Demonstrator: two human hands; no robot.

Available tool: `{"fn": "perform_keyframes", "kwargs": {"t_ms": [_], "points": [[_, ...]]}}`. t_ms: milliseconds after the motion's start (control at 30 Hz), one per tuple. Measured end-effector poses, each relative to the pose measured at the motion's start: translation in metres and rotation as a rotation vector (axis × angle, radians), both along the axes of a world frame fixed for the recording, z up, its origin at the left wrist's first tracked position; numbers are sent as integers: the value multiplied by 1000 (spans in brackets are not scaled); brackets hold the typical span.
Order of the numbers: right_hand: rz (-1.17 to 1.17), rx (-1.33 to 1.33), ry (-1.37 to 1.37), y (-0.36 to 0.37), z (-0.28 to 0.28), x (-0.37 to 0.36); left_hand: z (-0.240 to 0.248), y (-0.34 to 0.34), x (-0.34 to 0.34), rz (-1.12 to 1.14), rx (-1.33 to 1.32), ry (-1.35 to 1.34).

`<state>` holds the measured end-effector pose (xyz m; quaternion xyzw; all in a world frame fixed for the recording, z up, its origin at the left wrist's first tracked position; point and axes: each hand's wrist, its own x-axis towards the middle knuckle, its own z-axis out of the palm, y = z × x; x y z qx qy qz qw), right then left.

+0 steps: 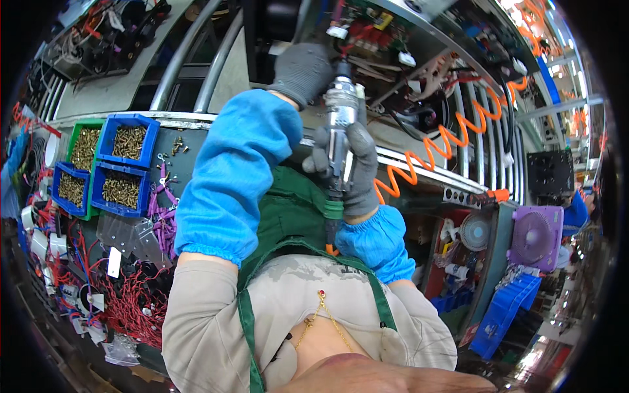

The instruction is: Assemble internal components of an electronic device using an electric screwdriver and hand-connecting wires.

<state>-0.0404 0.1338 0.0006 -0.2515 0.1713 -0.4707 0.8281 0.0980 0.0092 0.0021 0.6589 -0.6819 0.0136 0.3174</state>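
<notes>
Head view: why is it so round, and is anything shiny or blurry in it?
In the head view, the wide fisheye lens bends straight edges toward the rim and leaves the corners black; in the head view, bright highlights streak the silver driver and the metal tubes; in the head view, the far right background looks smeared, while the orange coiled hose stays fairly crisp.

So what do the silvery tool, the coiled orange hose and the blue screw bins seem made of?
Tool: probably polished metal, given bright highlights. Hose: likely smooth plastic, evenly orange with regular coils. Bins: apparently moulded plastic, uniform blue with thin, straight rims.
</notes>
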Motion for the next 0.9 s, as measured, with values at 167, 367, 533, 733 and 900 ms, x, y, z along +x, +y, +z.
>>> {"fn": "perform_keyframes", "kwargs": {"t_ms": [167,367,533,733,900], "points": [[1,-95,-96,2,-2,-6,8,4,-6,-55,48,-2],[-47,-28,-39,5,2,-9,9,7,1,-19,-37,140],[-39,-45,-74,4,0,-8,19,9,6,-152,141,239],[-78,-72,-34,3,-3,-3,13,5,0,-181,124,287],[-100,-27,-10,5,0,0,16,7,-3,-193,217,302]]}}
